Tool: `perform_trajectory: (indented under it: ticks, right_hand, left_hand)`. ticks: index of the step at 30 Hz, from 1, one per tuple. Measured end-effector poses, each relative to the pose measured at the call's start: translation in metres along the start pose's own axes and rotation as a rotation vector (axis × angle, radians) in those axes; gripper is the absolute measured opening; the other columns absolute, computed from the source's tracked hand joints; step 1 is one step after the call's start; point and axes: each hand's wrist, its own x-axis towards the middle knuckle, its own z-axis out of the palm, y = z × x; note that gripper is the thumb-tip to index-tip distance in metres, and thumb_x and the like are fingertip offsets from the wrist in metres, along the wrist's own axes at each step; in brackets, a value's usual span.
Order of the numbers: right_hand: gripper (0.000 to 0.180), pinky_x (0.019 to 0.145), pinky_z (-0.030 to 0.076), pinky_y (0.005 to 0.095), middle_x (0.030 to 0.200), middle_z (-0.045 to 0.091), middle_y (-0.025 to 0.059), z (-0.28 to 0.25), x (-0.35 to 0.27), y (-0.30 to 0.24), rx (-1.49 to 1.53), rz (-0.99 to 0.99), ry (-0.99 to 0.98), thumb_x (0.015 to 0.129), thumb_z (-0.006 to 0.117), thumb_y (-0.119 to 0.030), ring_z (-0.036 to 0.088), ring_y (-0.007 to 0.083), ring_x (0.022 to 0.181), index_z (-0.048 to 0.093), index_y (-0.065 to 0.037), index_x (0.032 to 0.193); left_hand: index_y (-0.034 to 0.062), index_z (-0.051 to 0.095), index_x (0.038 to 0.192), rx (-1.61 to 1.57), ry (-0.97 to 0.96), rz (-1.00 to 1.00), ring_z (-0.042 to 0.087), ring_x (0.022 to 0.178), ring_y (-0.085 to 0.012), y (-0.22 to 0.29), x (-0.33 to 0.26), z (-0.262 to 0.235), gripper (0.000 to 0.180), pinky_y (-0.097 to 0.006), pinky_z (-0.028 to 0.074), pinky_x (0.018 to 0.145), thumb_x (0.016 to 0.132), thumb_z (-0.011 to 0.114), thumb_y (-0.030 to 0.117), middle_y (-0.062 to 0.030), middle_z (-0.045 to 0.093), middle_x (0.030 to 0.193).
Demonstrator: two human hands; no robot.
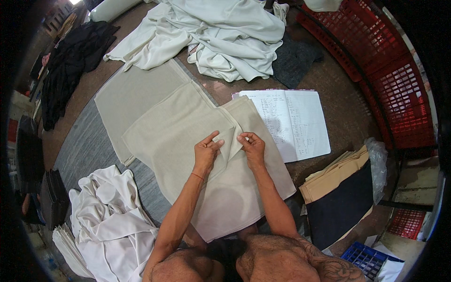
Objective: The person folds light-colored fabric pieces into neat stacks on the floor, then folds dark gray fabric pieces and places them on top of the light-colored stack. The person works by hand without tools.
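Head view: both hands meet over a beige cloth [174, 134] lying on the work surface in front of the person, its turned-back edge raised between them. The left hand [206, 151] has its thumb and forefinger at the lifted flap, slightly spread, and how firmly they grip cannot be told. The right hand [252, 146] is just beside it, thumb and fingertips pinched on the cloth's edge. A narrow gap separates the two hands.

Beneath that cloth, a pinkish-beige panel [239, 199] runs toward the person, its near corner reaching the body and its right corner passing outside the right forearm. Beyond the left hand, a greyish-beige stack [136, 89] extends to the far left, its layered lower edge resting on a grey striped board [89, 141]. Some of that board shows between the stack and a crumpled white garment [112, 235], giving the left side more room than the right.

On the right, an open notebook [307, 134] sits close against the panel's upper right edge. Lower down, a tan and black fabric pile [338, 204] stands near the panel's right corner, with only a slim band of brown tabletop [307, 171] between. A heap of white cloth [230, 37] borders the far side, and red crates [399, 91] bound the right.
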Motion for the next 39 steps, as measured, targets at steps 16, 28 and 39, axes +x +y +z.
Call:
perform_trajectory:
  ticks: [16,28,39]
  right_hand:
    - [0.019,0.063,0.041,0.0186,0.079,0.061,-0.0037,-0.008,0.001,0.000,-0.108,-0.015,-0.153,0.085,0.065,-0.006,0.049,0.0034,0.066,0.070,-0.002,0.103]
    - [0.020,0.070,0.052,0.0249,0.095,0.064,0.0032,-0.002,0.000,-0.002,0.011,0.004,-0.132,0.087,0.066,-0.007,0.059,0.0091,0.076,0.064,0.000,0.105]
    - [0.015,0.063,0.050,0.0224,0.089,0.064,0.0023,-0.003,-0.001,0.001,0.082,-0.052,-0.085,0.085,0.067,-0.002,0.060,0.0079,0.073,0.063,0.000,0.099]
  left_hand:
    - [-0.0038,0.069,0.096,0.314,-0.106,-0.119,0.058,0.061,-0.0086,0.020,-0.006,0.006,0.018,-0.023,0.051,0.060,0.091,0.063,0.012,-0.0038,0.066,0.077]
    - [-0.0004,0.067,0.086,-0.056,-0.099,-0.094,0.058,0.064,-0.0104,0.005,0.002,-0.001,0.020,-0.026,0.050,0.062,0.091,0.066,0.019,-0.0025,0.064,0.076]
    - [0.0030,0.069,0.090,0.143,-0.139,-0.017,0.049,0.063,-0.0049,0.003,-0.006,0.015,0.017,-0.021,0.042,0.059,0.085,0.073,0.019,0.0028,0.060,0.075]
